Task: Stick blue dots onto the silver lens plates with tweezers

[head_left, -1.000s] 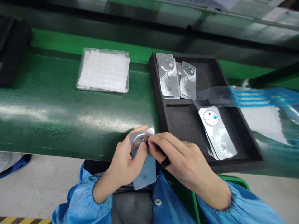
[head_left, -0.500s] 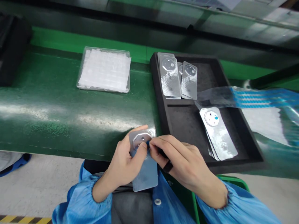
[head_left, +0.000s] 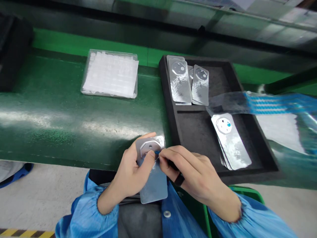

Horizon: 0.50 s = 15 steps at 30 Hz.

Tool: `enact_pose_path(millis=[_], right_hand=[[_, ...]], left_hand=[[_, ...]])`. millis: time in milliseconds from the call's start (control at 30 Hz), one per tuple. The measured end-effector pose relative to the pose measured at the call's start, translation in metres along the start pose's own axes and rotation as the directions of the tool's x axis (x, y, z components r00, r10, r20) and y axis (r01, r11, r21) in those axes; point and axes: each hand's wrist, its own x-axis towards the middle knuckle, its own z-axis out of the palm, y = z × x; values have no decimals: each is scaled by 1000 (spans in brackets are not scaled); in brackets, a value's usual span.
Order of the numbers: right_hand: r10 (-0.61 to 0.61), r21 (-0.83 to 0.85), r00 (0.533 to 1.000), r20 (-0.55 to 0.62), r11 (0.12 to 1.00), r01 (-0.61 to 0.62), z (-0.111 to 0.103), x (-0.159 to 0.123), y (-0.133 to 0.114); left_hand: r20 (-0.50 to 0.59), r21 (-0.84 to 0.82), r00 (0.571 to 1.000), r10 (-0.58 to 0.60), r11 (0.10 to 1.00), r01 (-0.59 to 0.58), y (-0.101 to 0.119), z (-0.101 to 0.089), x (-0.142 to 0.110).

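Head view: your left hand (head_left: 135, 172) holds a silver panel (head_left: 154, 190) in front of your body, just beyond the near edge of the green table (head_left: 49, 138). Your left thumb presses on its face, over the lower part of the octagonal ring (head_left: 150, 145), and the other fingers go behind it, so the panel is pinched between them. The ring sits toward the far end, and the lower end points back at you.

Your right hand (head_left: 198, 173) comes in from the side, thumb and forefinger pressed together at the ring's right edge, close to your left thumb. A small blue piece (head_left: 157, 152) shows right by those fingertips; you cannot tell from here whether they grip it. A black band (head_left: 179, 179) circles one finger of that hand.

To the right, a black tray (head_left: 193, 132) has two compartments. The far one holds overlapping silver panels (head_left: 180, 84) near its left side; the near one holds a fanned stack (head_left: 231, 142), its top panel carrying a blue dot (head_left: 229, 124). A clear bag (head_left: 279, 102) with blue stripes lies partly over the tray's right side. A clear box (head_left: 85, 86) with a white sheet (head_left: 111, 74) on top sits farther back on the table, left of the tray.
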Motion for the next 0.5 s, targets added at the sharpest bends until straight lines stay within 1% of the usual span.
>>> enact_pose_path(millis=[133, 267, 333, 400, 467, 500], right_hand=[[22, 20, 1000, -7, 1000, -21, 0, -7, 0], [91, 2, 994, -53, 996, -91, 0, -12, -3], [106, 8, 992, -73, 994, -106, 1, -8, -6], [95, 30, 991, -96, 995, -92, 0, -1, -8], [116, 57, 984, -136, 992, -109, -6, 3, -9], [145, 66, 977, -158, 988, -136, -12, 0, -9]], left_hand=[[-19, -3, 999, -30, 1000, 30, 2, 0, 1], [-27, -8, 999, -45, 999, 45, 3, 0, 1], [-30, -11, 998, -47, 999, 47, 2, 0, 1], [-31, -30, 998, -53, 998, 52, 2, 0, 1], [-21, -79, 996, -88, 993, 86, 2, 1, 1], [-12, -118, 993, -119, 986, 117, 2, 1, 1]])
